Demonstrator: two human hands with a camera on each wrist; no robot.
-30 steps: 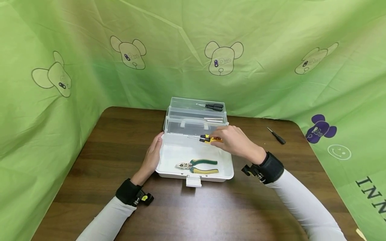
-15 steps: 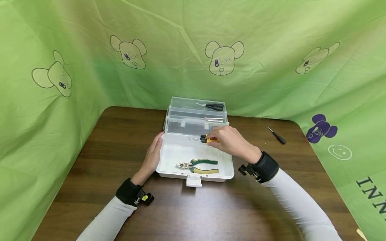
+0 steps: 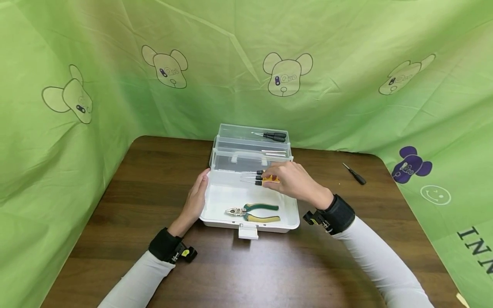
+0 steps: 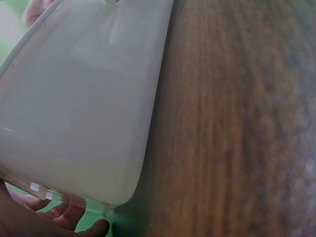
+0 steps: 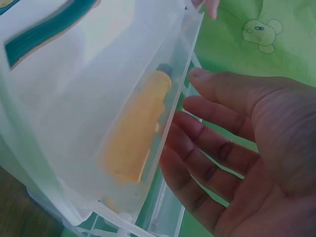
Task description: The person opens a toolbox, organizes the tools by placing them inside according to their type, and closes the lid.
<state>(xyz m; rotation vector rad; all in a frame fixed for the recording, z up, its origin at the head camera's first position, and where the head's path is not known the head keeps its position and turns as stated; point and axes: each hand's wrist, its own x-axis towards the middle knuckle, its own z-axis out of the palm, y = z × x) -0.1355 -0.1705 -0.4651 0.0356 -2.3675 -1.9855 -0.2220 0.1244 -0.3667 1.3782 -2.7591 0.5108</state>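
Note:
Yellow-handled screwdrivers (image 3: 271,179) with black collars lie at the back of the open white toolbox (image 3: 221,201), shafts to the left. My right hand (image 3: 294,182) is over their handles in the head view. In the right wrist view its fingers are loosely bent beside a clear wall, with a yellow handle (image 5: 136,131) on the wall's other side. My left hand (image 3: 195,196) rests along the toolbox's left side, thumb near the rim; its fingertips show past a corner in the left wrist view. Pliers (image 3: 252,212) with green and yellow grips lie in the toolbox.
Clear trays fold out behind the toolbox; black-handled screwdrivers (image 3: 274,136) lie in the rear one, thin metal rods (image 3: 274,153) in another. A black screwdriver (image 3: 354,173) lies on the brown table (image 3: 246,273) at right. A green cloth (image 3: 227,85) hangs behind.
My right hand has shifted slightly left. The yellow screwdrivers, earlier bunched together, now lie spread, with three shafts showing. The left hand stays at the toolbox's side.

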